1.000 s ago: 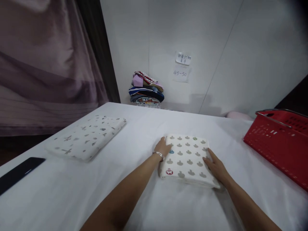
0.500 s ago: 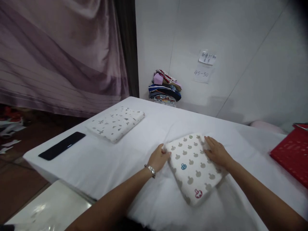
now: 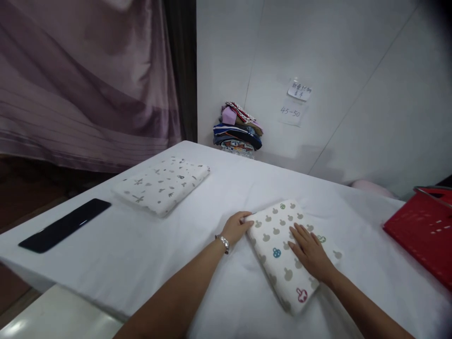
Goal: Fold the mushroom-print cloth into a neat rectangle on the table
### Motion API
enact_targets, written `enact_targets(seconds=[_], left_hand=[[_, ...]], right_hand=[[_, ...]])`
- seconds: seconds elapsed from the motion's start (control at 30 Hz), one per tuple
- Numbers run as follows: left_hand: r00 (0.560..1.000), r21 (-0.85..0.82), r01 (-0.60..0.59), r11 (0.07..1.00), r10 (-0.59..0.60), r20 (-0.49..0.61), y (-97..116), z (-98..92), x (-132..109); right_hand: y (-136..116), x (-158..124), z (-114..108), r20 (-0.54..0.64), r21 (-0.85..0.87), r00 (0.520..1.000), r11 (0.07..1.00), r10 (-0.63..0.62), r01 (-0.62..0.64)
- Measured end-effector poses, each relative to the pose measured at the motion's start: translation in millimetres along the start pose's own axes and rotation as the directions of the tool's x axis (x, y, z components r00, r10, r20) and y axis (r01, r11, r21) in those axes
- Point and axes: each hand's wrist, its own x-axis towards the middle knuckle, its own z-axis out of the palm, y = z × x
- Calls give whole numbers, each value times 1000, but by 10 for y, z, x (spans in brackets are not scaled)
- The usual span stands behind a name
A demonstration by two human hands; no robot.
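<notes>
A folded white cloth with grey mushroom prints [image 3: 278, 235] lies on the white-covered table [image 3: 226, 188], a flap of it spread out at its right side. My left hand [image 3: 237, 228], with a silver bracelet at the wrist, pinches the cloth's upper left corner between thumb and fingers. My right hand [image 3: 310, 249] rests flat on top of the cloth, palm down, fingers stretched out. Farther left lies a second folded white cloth with grey leaf-like prints [image 3: 164, 186].
A dark flat slab [image 3: 67, 225] lies near the table's left edge. On the right sits a red bag [image 3: 420, 235]. Folded fabrics [image 3: 238, 129] are stacked beyond the far edge by the wall. A pinkish curtain [image 3: 84, 84] hangs at the left.
My right hand has moved left from the cloth's right edge onto its top. A flap now shows spread at the cloth's right. My left hand still holds the corner. The view has shifted slightly.
</notes>
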Motion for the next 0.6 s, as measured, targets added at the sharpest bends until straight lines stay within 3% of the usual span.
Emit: enact_targets(seconds=[0.13,0.27,0.37,0.5,0.6], left_hand=[[1000,-39,-1,999,1,7,-39,19,15],[999,-134,0,991,6,46,-95,52,49],[998,-194,6,981,6,60,-118,54,64],[997,-172,27,985,-13,82,-72,7,60],[994,-46,23,999,-18,107,-11,-46,50]], right_hand=[[-4,246,-96,-12,65,999,997,44,-43],[34,761,-153,-117,94,987,991,106,-96],[112,1048,-88,-100,58,984,988,145,-140],[199,1100,76,-56,1,988,989,145,-145],[224,1054,129,-59,-5,988,990,143,-143]])
